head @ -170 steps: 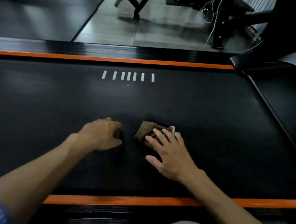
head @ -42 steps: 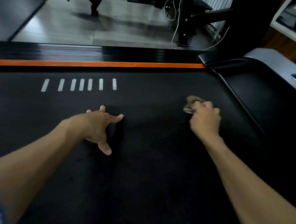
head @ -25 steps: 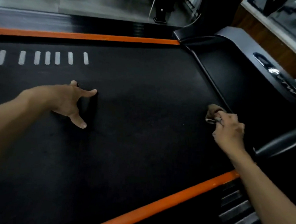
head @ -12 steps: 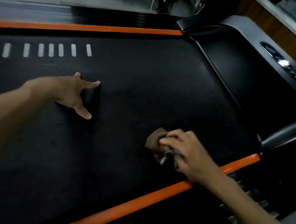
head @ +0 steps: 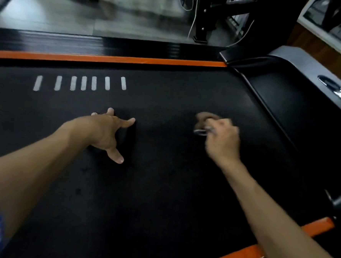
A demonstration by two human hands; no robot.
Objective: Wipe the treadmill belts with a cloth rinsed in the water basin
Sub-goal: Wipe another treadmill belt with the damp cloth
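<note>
Cloth (head: pixel 205 117) sits bunched under the right hand (head: pixel 222 141), poking out past the fingers, far side of the belt (head: pixel 162 188). That hand grips it. It looks small, brown and blurry. The left hand (head: pixel 107 133) is spread wide, pressing on the belt, well apart from it.

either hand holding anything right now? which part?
The right hand grips the bunched brown cloth at its near side, on the belt; blur hides the exact hold. The left hand holds nothing, fingers spread on the belt.
</note>
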